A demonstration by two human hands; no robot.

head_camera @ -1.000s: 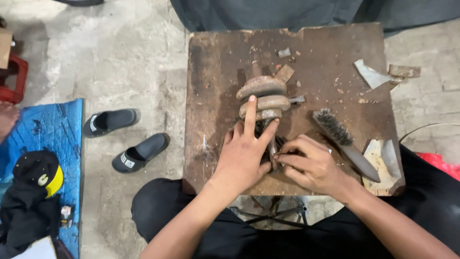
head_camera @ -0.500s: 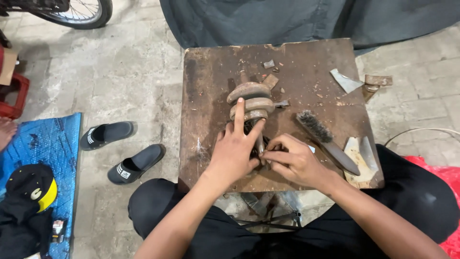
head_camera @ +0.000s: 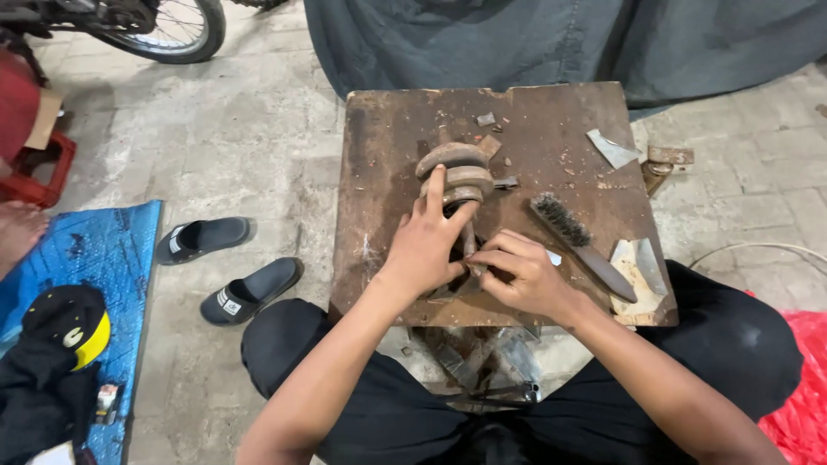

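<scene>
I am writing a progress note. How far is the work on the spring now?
Done: nothing clearly finished; the spring looks rusty. In hand: left hand presses on its coils, right hand pinches near its lower end. Left: the brush lies unused beside it on the board.

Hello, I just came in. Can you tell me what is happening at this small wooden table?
A seated person works on a rusty coil spring lying on a worn wooden table. The left hand presses on the spring, index finger stretched along the coils. The right hand pinches something small at the spring's near end; what it is cannot be told. A wire brush lies to the right, untouched.
</scene>
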